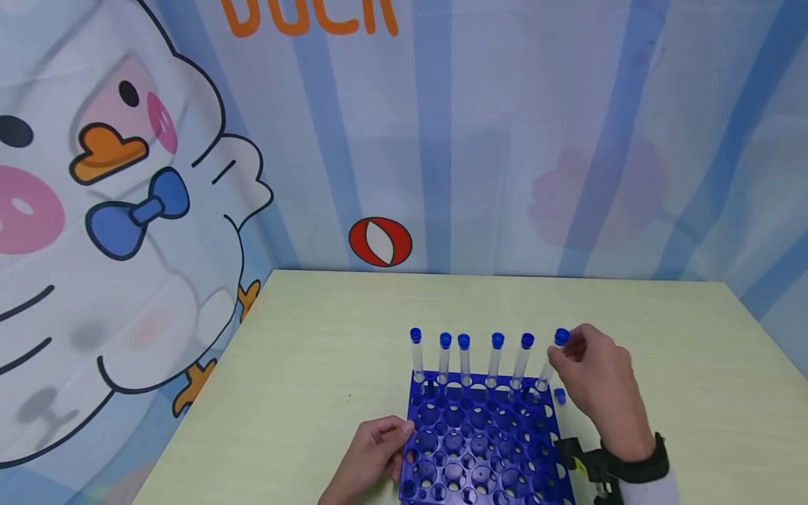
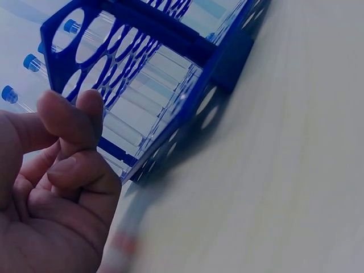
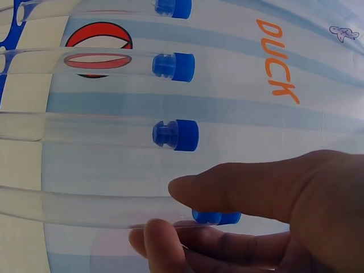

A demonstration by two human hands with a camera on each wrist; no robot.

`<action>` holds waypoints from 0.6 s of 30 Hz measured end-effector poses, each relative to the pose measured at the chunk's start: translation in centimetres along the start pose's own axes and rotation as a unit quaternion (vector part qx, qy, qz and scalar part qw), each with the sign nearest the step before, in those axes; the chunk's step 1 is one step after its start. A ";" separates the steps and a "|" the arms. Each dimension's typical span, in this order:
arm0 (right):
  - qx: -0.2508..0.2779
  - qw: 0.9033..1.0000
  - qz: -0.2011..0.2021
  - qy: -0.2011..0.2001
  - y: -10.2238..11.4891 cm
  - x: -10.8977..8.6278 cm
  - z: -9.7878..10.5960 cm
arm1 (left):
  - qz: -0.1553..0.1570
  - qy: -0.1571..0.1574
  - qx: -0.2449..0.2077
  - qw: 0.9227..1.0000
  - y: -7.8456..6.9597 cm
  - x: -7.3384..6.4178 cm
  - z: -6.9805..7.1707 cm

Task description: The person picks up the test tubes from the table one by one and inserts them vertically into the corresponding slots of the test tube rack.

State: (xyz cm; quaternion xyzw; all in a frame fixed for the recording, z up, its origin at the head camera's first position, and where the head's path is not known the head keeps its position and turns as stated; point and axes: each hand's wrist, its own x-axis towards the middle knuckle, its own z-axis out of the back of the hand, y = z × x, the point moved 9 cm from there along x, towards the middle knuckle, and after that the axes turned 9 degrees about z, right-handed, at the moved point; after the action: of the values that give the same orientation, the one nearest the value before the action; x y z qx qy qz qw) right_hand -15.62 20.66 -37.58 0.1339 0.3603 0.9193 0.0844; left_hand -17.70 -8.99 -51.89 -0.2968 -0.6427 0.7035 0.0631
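Note:
A blue test tube rack (image 1: 467, 438) with many round holes stands at the table's front. Along its far row several clear test tubes with blue caps stand upright, one of them a capped tube (image 1: 494, 361) near the middle. At the row's right end my right hand (image 1: 600, 379) pinches the rightmost test tube (image 3: 85, 207) just below its blue cap (image 3: 227, 217), thumb on one side and fingers on the other. My left hand (image 1: 376, 449) holds the rack's left edge; its curled fingers (image 2: 68, 122) show against the rack's end in the left wrist view.
A loose blue cap (image 1: 560, 396) lies beside the rack's right side, close to my right wrist. The pale wooden table (image 1: 303, 351) extends around the rack. Behind it hangs a striped blue curtain (image 1: 480, 140) with a printed duck.

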 end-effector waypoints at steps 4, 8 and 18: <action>-0.007 1.000 0.003 0.016 -0.2 0.2 -0.4 | 0.001 -0.001 0.000 1.000 0.0 0.0 0.0; -0.008 0.999 -0.005 0.034 -0.5 0.3 -1.0 | 0.001 -0.002 0.000 1.000 0.0 0.0 0.1; -0.008 0.998 -0.008 0.055 -0.8 0.4 -1.5 | 0.003 0.000 0.002 1.000 0.0 0.0 0.0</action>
State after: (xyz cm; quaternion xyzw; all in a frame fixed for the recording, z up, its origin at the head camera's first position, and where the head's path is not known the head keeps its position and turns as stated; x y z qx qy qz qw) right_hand -16.42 20.37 -39.10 0.0791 0.3580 0.9275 0.0732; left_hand -17.68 -9.01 -51.84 -0.2986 -0.6406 0.7048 0.0617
